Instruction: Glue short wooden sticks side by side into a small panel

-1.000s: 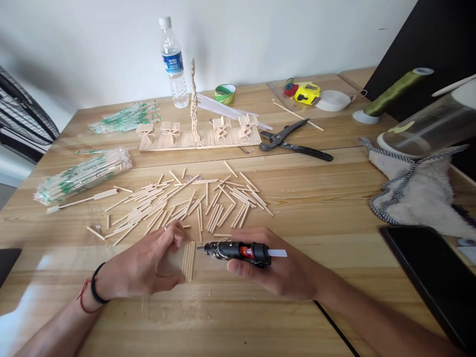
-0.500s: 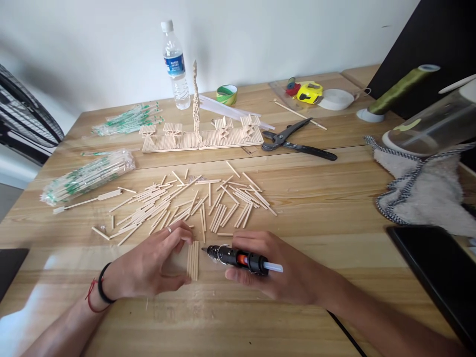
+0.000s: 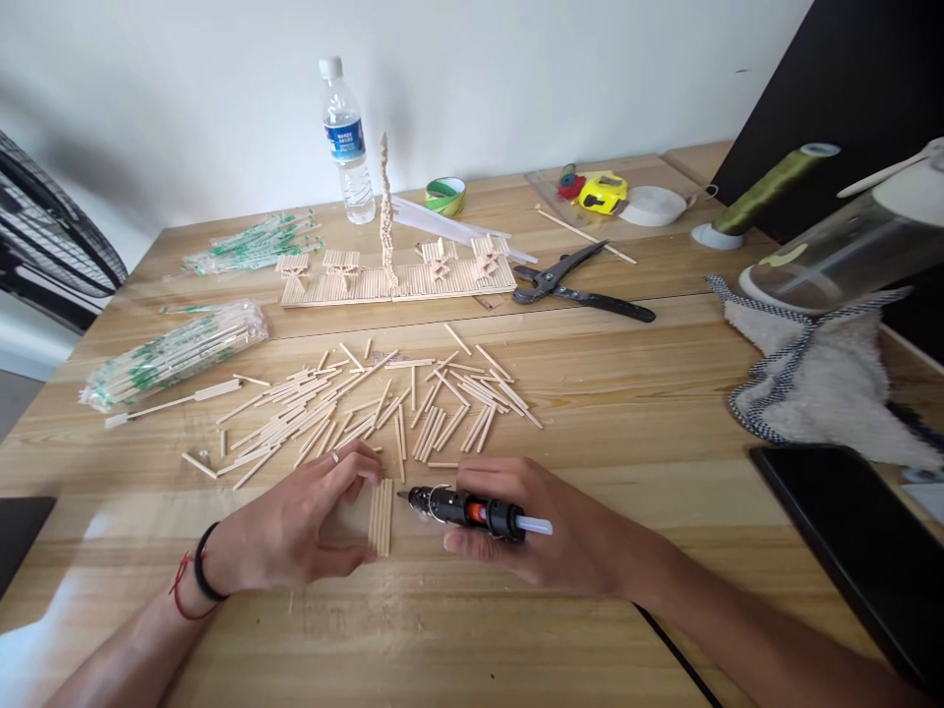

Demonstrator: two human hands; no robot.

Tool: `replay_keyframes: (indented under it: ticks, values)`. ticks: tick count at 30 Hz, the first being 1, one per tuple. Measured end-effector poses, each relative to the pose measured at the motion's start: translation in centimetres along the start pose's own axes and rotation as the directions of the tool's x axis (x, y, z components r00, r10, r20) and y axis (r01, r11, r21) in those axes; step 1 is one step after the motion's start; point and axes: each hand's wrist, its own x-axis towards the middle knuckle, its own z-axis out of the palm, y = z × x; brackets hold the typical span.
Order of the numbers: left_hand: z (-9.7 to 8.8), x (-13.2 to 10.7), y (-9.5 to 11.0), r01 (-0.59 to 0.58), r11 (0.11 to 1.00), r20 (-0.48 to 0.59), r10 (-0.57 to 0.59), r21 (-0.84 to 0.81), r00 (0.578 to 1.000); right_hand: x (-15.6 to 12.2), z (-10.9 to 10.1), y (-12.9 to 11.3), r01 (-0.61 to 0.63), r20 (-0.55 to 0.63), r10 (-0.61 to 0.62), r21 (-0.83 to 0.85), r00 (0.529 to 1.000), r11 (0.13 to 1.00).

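Note:
My left hand (image 3: pixel 314 519) curves around a small row of short wooden sticks (image 3: pixel 382 518) lying side by side on the table. Its thumb touches the near end and its fingers the far end, gripping the row between them. In my right hand (image 3: pixel 527 531) is a black hot glue gun (image 3: pixel 464 511), with a clear glue stick poking out of its back. The nozzle points left and sits just right of the row's far part, apparently a little apart from it. Beyond both hands lie many loose cut sticks (image 3: pixel 317 413).
Farther back stands a stick-built model (image 3: pixel 398 285) with a tall spire. Pliers (image 3: pixel 582 290), a water bottle (image 3: pixel 346 147), a yellow tape measure (image 3: pixel 603 194) and bagged sticks (image 3: pixel 177 354) surround it. At right are a cloth (image 3: pixel 811 364) and a black phone-like slab (image 3: pixel 848 551).
The camera view has shifted slightly, moving the background things a little left and down. Both hands, the stick row and the glue gun keep nearly the same arrangement.

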Motion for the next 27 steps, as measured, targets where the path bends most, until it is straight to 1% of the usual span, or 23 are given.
replay_keyframes:
  ticks: [4, 9, 14, 17, 21, 27]
  values:
    - [0.02, 0.06, 0.2, 0.007, 1.0, 0.014, -0.008, 0.014, 1.0, 0.07, -0.02, -0.02, -0.003, -0.001, 0.003, 0.009, 1.0, 1.0]
    - [-0.1, 0.02, 0.39, 0.02, 1.0, 0.012, -0.021, 0.019, 1.0, 0.2, -0.14, -0.13, -0.042, -0.009, 0.042, -0.004, 0.999, 0.999]
    - [-0.06, -0.11, 0.37, -0.018, 1.0, 0.012, 0.018, -0.006, 1.0, 0.12, -0.01, -0.16, -0.07, -0.041, 0.069, -0.011, 0.997, 0.998]
    - [0.0, -0.08, 0.42, -0.038, 0.999, 0.017, 0.038, 0.003, 0.999, 0.13, 0.07, -0.14, -0.074, -0.02, 0.074, -0.012, 0.997, 0.997]
    - [0.12, 0.03, 0.51, -0.037, 0.999, 0.029, 0.036, 0.02, 0.999, 0.17, 0.14, 0.0, -0.071, 0.022, 0.071, -0.019, 0.997, 0.997]
    - [0.27, -0.06, 0.42, -0.042, 0.997, 0.047, 0.039, 0.063, 0.998, 0.07, 0.11, 0.02, -0.074, 0.033, 0.076, -0.058, 0.997, 0.996]
